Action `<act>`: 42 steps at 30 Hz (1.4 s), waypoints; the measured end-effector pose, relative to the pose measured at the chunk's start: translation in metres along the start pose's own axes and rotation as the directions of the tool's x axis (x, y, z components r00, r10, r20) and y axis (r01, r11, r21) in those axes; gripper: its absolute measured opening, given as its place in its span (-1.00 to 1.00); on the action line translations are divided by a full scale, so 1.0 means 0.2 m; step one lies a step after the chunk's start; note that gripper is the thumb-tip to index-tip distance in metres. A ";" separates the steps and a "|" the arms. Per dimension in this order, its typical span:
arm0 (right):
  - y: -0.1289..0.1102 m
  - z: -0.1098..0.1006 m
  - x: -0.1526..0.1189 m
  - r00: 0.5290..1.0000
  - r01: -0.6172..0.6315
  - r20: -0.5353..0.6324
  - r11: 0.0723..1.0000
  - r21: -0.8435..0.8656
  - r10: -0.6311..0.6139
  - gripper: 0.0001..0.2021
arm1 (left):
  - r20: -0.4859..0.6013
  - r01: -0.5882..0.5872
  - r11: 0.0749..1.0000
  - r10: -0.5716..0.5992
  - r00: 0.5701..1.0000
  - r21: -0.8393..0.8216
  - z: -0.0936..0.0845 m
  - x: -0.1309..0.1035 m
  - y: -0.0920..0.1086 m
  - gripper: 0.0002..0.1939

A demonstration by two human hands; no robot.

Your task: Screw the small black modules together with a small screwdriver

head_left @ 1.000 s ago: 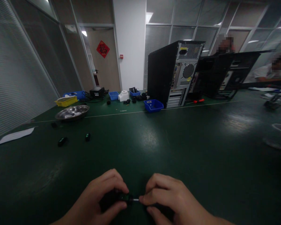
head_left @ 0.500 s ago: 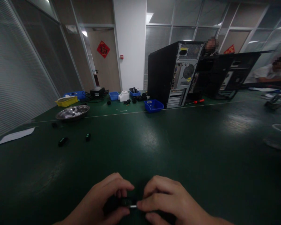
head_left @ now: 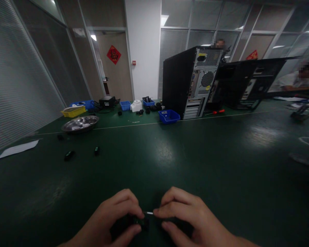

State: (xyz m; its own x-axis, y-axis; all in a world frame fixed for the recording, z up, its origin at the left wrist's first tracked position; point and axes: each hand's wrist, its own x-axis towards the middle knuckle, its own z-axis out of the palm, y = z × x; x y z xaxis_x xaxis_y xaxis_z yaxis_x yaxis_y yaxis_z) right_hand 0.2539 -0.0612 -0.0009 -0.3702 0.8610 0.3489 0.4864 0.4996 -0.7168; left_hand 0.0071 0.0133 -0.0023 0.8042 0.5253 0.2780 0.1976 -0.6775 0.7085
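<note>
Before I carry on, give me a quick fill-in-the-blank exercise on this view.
1. The hand around the small dark part is the person's ____ one.
2. In colour, the open bin beside the tall computer tower is ____.
3. Seen from the camera, the red-handled tool lies to the bin's ____.
Missing words: left; blue; right.

Can't make out full shape of small dark part (head_left: 145,223), bottom centre, mostly covered by left hand (head_left: 118,211). Can see only short stretch of pale rod (head_left: 149,213); can't see right end, hidden in right hand (head_left: 186,211). Perhaps touching the part at left, too dark to be sure. Lose both forearms (head_left: 76,235) at bottom edge. Can't identify dark pieces (head_left: 69,155), left of frame, too small. Get only part of second computer case (head_left: 235,82), upper right, behind black tower (head_left: 177,85). Same for person (head_left: 295,81), blurred, right edge.
</note>
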 end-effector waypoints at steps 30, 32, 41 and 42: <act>0.05 0.01 -0.01 0.996 0.094 0.002 0.995 0.032 -0.094 -0.75 | -0.067 -0.267 0.964 0.267 0.961 0.012 0.02 0.02 -0.08 -0.76; 0.05 0.01 -0.01 0.995 0.101 0.004 0.994 0.042 -0.101 -0.75 | -0.062 -0.260 0.965 0.261 0.963 0.016 0.02 0.02 -0.07 -0.78; 0.06 0.01 0.00 0.995 0.098 0.013 0.993 0.064 -0.099 -0.77 | -0.040 -0.243 0.969 0.245 0.969 0.054 -0.01 0.02 -0.02 -0.85; 0.07 0.01 0.00 0.995 0.099 0.015 0.993 0.065 -0.100 -0.77 | -0.040 -0.240 0.969 0.243 0.969 0.057 -0.01 0.02 -0.02 -0.85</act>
State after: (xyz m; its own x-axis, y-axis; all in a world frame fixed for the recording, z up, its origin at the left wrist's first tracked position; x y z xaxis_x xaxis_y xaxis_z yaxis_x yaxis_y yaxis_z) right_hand 0.2585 -0.0554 -0.0119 -0.4291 0.8050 0.4098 0.3950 0.5752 -0.7163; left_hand 0.0087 0.0199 -0.0035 0.8053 0.3653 0.4670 0.0300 -0.8118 0.5832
